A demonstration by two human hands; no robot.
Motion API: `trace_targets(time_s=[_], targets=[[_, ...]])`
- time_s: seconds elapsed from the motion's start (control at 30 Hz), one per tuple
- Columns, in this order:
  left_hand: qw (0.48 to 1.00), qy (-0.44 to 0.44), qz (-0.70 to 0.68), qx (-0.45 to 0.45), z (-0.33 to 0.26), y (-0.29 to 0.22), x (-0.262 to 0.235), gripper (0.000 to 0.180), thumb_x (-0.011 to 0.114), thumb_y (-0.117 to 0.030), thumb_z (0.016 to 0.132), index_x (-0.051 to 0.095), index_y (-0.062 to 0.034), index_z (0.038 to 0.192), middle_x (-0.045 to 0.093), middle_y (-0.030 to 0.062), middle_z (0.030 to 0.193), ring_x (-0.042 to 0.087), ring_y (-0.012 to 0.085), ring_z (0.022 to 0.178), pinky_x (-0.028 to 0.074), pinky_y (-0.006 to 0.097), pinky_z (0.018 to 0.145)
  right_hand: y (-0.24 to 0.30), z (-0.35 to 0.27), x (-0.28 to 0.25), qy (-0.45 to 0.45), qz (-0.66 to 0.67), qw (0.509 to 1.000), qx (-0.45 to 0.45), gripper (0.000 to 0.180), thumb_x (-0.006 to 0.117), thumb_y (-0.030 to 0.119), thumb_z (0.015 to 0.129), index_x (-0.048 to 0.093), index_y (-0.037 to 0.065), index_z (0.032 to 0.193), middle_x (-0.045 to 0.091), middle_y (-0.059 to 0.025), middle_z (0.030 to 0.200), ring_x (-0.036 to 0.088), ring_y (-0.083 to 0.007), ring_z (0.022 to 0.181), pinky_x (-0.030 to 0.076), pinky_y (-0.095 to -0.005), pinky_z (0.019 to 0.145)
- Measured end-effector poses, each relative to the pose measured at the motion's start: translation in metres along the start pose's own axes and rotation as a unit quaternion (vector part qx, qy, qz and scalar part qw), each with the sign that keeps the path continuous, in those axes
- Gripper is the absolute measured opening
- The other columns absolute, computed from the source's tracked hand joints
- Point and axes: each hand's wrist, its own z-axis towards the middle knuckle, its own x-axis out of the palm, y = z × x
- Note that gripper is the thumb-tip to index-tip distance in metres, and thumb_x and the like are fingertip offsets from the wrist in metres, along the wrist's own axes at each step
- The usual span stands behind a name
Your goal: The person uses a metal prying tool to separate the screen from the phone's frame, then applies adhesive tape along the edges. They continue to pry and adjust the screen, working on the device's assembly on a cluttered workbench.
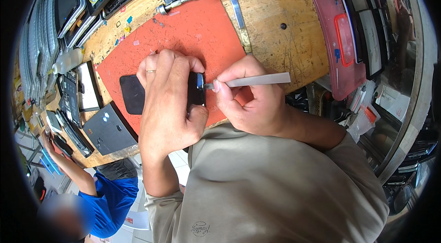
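Black phone (132, 95), glossy, blue patch at its right end, lies on the marked orange mat (183, 27). My left hand (169, 89) clasps it from above; my right hand (251, 105) closely pinches a grey flat tool (264, 79) at that end. Wooden bench (285, 36) scuffed; blue-shirted person (117, 197), near left.

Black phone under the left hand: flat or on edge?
The phone lies flat: its broad face shows upward on the red mat.

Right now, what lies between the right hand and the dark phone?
The head view shows the tip of a flat grey tool between the right hand and the dark phone; whether it touches the phone is unclear.
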Motion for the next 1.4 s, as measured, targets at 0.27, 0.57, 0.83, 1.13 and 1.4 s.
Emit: trace_targets(time_s=[0.27, 0.57, 0.83, 1.13, 1.4], targets=[[1.000, -0.001, 0.001, -0.001, 0.0001, -0.0008, 0.0002, 0.056, 0.065, -0.003, 0.055, 0.065, -0.0033, 0.111, 0.053, 0.0167, 0.105, 0.050, 0.0416, 0.107, 0.032, 0.054, 0.115, 0.0042, -0.0010, 0.0014, -0.008, 0.044, 0.995, 0.085, 0.016, 0.075, -0.001, 0.097, 0.061, 0.003, 0.103, 0.067, -0.0071, 0.084, 0.073, -0.0182, 0.065, 0.058, -0.0326, 0.057], [1.000, 0.009, 0.004, -0.004, -0.0001, 0.0001, -0.0005, 0.061, 0.066, -0.005, 0.055, 0.064, -0.0026, 0.115, 0.053, 0.0173, 0.107, 0.049, 0.0417, 0.108, 0.031, 0.053, 0.115, 0.0022, 0.0005, 0.0028, -0.019, 0.037, 0.997, 0.069, 0.015, 0.074, -0.002, 0.098, 0.062, 0.002, 0.104, 0.068, -0.0080, 0.087, 0.073, -0.0189, 0.067, 0.057, -0.0328, 0.059], [1.000, -0.019, -0.016, -0.012, -0.0008, 0.0008, 0.0023, 0.086, 0.065, -0.006, 0.055, 0.058, 0.0003, 0.140, 0.054, 0.0162, 0.105, 0.051, 0.0380, 0.105, 0.032, 0.050, 0.114, -0.0024, -0.0010, 0.0058, -0.035, 0.037, 0.997, 0.064, 0.015, 0.075, -0.002, 0.098, 0.064, 0.001, 0.107, 0.069, -0.0100, 0.089, 0.073, -0.0225, 0.069, 0.057, -0.0346, 0.061], [0.998, -0.041, -0.036, -0.005, -0.0033, 0.0068, 0.0071, 0.099, 0.064, -0.005, 0.055, 0.050, 0.0024, 0.153, 0.056, 0.0156, 0.106, 0.053, 0.0343, 0.105, 0.031, 0.049, 0.114, -0.0043, -0.0010, 0.0077, -0.035, 0.049, 0.995, 0.078, 0.009, 0.074, 0.000, 0.100, 0.067, 0.002, 0.106, 0.071, -0.0118, 0.089, 0.074, -0.0278, 0.072, 0.057, -0.0388, 0.064], [0.998, -0.043, -0.034, -0.006, -0.0048, 0.0086, 0.0076, 0.103, 0.064, -0.005, 0.055, 0.045, 0.0037, 0.156, 0.056, 0.0164, 0.107, 0.053, 0.0344, 0.105, 0.032, 0.049, 0.114, -0.0029, 0.0030, 0.0099, -0.044, 0.036, 0.996, 0.066, 0.008, 0.076, 0.001, 0.099, 0.069, 0.003, 0.103, 0.071, -0.0112, 0.088, 0.074, -0.0292, 0.072, 0.057, -0.0399, 0.064]])
